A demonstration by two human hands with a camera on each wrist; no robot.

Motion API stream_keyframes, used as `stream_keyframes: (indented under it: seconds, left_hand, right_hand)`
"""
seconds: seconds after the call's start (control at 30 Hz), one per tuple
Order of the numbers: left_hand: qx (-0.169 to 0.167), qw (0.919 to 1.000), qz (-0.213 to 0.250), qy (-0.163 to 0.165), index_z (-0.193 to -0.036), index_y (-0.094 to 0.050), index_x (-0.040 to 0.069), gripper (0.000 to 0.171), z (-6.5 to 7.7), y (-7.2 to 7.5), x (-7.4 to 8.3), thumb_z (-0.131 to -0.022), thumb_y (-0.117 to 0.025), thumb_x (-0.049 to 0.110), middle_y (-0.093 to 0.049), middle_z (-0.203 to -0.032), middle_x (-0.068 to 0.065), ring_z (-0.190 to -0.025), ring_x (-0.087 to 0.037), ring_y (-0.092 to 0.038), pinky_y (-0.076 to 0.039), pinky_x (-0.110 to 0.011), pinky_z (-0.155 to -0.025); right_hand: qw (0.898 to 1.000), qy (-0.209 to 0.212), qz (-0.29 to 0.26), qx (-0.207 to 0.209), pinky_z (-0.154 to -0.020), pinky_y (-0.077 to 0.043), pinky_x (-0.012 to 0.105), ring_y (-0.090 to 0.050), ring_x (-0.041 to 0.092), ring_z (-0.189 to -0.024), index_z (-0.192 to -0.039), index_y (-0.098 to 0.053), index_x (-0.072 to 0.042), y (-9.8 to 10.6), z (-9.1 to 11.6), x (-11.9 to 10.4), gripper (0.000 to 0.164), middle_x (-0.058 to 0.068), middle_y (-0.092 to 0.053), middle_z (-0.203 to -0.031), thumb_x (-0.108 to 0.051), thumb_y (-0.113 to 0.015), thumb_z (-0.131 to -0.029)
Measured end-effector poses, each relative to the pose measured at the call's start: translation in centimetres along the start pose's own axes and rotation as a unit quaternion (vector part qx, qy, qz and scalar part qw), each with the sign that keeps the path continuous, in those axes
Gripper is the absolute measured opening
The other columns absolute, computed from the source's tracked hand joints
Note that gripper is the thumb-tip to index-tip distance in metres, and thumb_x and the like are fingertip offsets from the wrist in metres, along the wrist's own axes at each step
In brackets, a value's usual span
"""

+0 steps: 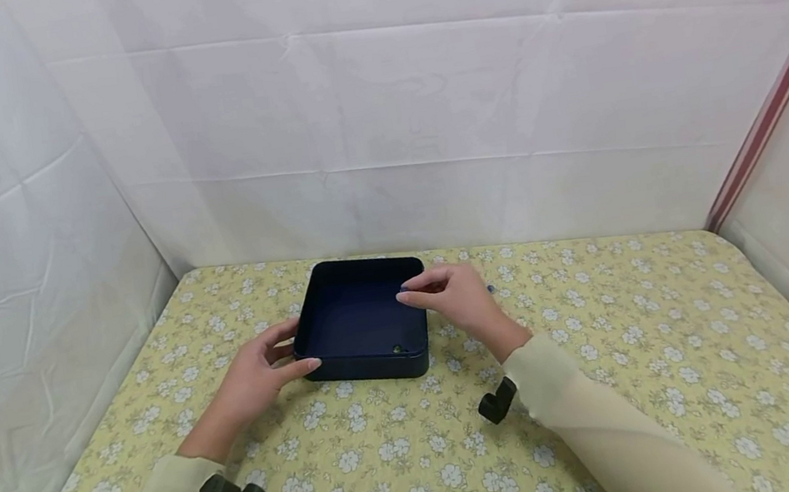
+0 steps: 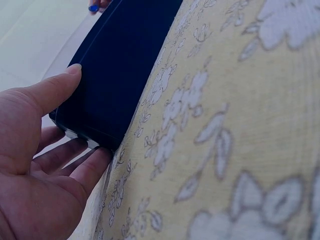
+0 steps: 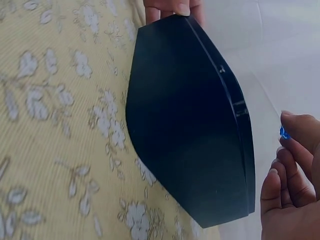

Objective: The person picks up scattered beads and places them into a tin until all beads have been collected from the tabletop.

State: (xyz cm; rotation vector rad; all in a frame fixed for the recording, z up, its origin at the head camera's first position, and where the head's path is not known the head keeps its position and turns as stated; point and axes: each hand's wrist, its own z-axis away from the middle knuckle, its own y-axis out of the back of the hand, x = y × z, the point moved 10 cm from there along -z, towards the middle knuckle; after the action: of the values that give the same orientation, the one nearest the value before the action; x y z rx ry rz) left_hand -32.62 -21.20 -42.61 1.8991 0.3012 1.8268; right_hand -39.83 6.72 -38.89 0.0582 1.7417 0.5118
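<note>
A dark navy square box (image 1: 362, 318) with an open top stands on the flowered cloth. My left hand (image 1: 257, 374) grips its front left corner, thumb at the front rim and fingers along the left side. Above the box's right side, my right hand (image 1: 455, 296) pinches a small shiny blue piece (image 3: 284, 132) between thumb and index finger; in the left wrist view the blue piece (image 2: 93, 8) looks rounded and glassy. Inside the box, near its front right corner, lies a small greenish round piece (image 1: 397, 349), too small to identify.
Another small bluish piece (image 1: 491, 289) lies on the yellow flowered cloth (image 1: 646, 362), just right of my right hand. White sheets (image 1: 420, 108) hang behind the table and at both sides. A reddish strip (image 1: 775, 100) runs up the right corner.
</note>
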Motion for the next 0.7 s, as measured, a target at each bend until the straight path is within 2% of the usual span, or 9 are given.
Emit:
stream_keyframes:
  seconds: [0.23, 0.4, 0.63, 0.7]
  left_hand:
    - [0.001, 1.0, 0.001, -0.001, -0.161, -0.036, 0.017, 0.082, 0.0, 0.0, -0.1, -0.093, -0.077, 0.039, -0.037, -0.165, -0.014, -0.144, -0.039, -0.047, -0.055, -0.049, -0.103]
    - [0.0, 1.0, 0.005, -0.001, -0.161, -0.036, 0.017, 0.082, 0.0, 0.0, -0.1, -0.093, -0.077, 0.037, -0.037, -0.165, -0.014, -0.144, -0.039, -0.047, -0.056, -0.047, -0.103]
    - [-0.001, 1.0, 0.004, 0.004, -0.162, -0.034, 0.017, 0.083, 0.0, 0.0, -0.2, -0.093, -0.077, 0.037, -0.036, -0.165, -0.014, -0.145, -0.039, -0.046, -0.056, -0.047, -0.103]
    - [-0.001, 1.0, 0.003, 0.006, -0.162, -0.034, 0.017, 0.083, -0.1, 0.0, -0.2, -0.093, -0.077, 0.037, -0.036, -0.165, -0.014, -0.145, -0.039, -0.045, -0.055, -0.047, -0.103]
  right_hand:
    - [1.0, 0.001, 0.015, -0.003, -0.08, -0.057, 0.045, -0.067, 0.019, -0.095, -0.113, -0.081, -0.016, -0.6, -0.3, -0.9, 0.031, -0.001, -0.073, -0.111, -0.036, -0.082, -0.089]
    - [1.0, 0.009, 0.013, -0.01, -0.084, -0.058, 0.05, -0.066, 0.02, -0.095, -0.111, -0.082, -0.017, -1.1, -0.6, -1.4, 0.027, 0.0, -0.072, -0.109, -0.034, -0.082, -0.089]
    - [0.999, 0.016, 0.033, -0.014, -0.077, -0.057, 0.04, -0.065, 0.019, -0.091, -0.109, -0.082, -0.02, -1.9, -1.2, -1.8, 0.025, -0.002, -0.071, -0.107, -0.035, -0.082, -0.09]
    - [0.999, 0.015, 0.025, -0.019, -0.079, -0.058, 0.045, -0.066, 0.02, -0.092, -0.111, -0.082, -0.017, -2.2, -1.3, -1.9, 0.027, -0.001, -0.071, -0.108, -0.034, -0.082, -0.09]
